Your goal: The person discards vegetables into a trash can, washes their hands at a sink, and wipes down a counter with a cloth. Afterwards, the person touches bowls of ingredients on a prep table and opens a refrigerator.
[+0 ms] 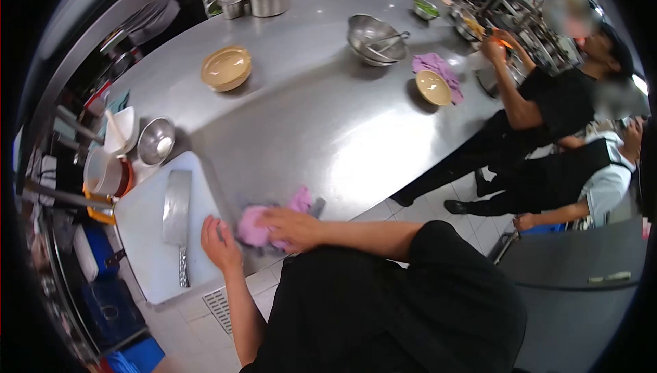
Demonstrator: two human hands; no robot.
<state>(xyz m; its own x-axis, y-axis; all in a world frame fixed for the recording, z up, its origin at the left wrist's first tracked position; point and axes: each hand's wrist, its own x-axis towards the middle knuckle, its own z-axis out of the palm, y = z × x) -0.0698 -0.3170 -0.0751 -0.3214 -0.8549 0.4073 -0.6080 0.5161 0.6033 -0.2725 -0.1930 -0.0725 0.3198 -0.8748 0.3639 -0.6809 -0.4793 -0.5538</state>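
Cloth work on the steel counter, near edge

Counter: the long stainless-steel counter [287,126] lies bare for a good stretch beyond my hands, with a bright glare patch to the right. Glare can mask streaks, so I judge the finish best checked from a second angle.

Board: the white cutting board [144,236] sits at my left, its right edge just beside the cloth. That edge likely traps damp; a stroke along it, rather than into it, should avoid nudging the board.

Blade: the cleaver [178,209] lies flat on the board, handle toward me. Main hazard, in my judgement: strokes should run away from it.

Bowls: the tan bowl [226,68] stands well apart; the small steel bowl [156,142] is just beyond the board. Neither obstructs.

Hands: my right hand [294,229] is curled over the cloth, pressing it against the counter; thumb position cannot be told. My left hand [220,244] is loosely spread, fingers a little bent, holding nothing, by the board's right edge; contact uncertain.

Cloth: the pink cloth [254,228] is bunched and blurred at the counter's near edge. Folding it into a flat pad would give even pressure.
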